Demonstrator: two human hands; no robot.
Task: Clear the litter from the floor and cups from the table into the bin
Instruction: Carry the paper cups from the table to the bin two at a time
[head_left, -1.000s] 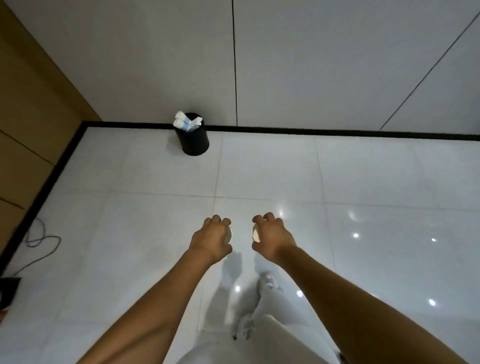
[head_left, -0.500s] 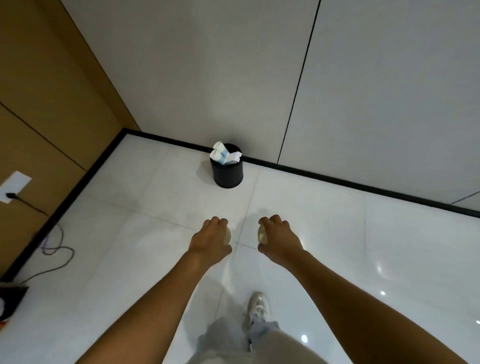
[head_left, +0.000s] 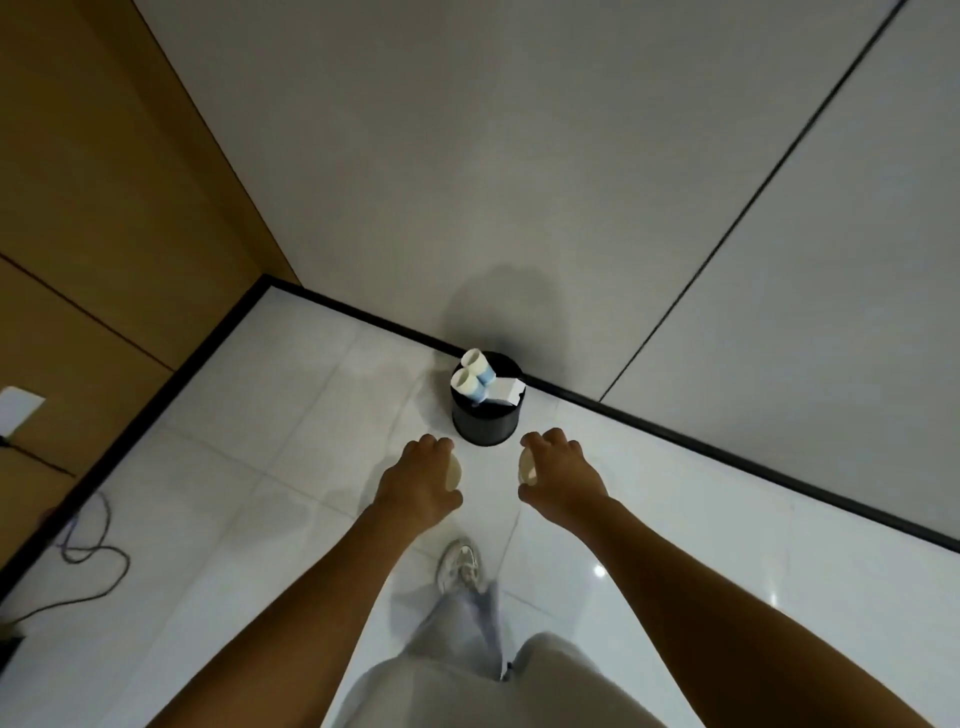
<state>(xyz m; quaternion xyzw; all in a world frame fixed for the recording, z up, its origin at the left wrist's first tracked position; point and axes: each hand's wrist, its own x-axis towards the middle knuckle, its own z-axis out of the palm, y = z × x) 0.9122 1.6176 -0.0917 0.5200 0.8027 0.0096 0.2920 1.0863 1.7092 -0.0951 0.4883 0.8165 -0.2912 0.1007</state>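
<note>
My left hand curls round a pale paper cup, of which only a sliver of the rim shows past my knuckles on the side facing the bin. My right hand grips a second pale cup the same way, its rim peeking out on the inner side between thumb and fingers. Both hands hang in the air just short of the black bin, one to each side of it, well apart from each other and not touching it.

The bin stands on the white tiled floor, close against the black skirting at the foot of the grey wall. It is already heaped: two white-and-blue paper cups lie tilted across its mouth on the side toward the wooden wall, their open ends facing me, and a folded white scrap of paper sticks up beside them, toward the other side of the rim.

Nearer to me than the bin, below my hands, my white trainer rests on the tiles, with my light grey trouser leg above it. Far off from the bin, along the brown wooden wall, a white socket plate shows at the edge of view, and a dark cable loops loosely over the floor beneath it.
</note>
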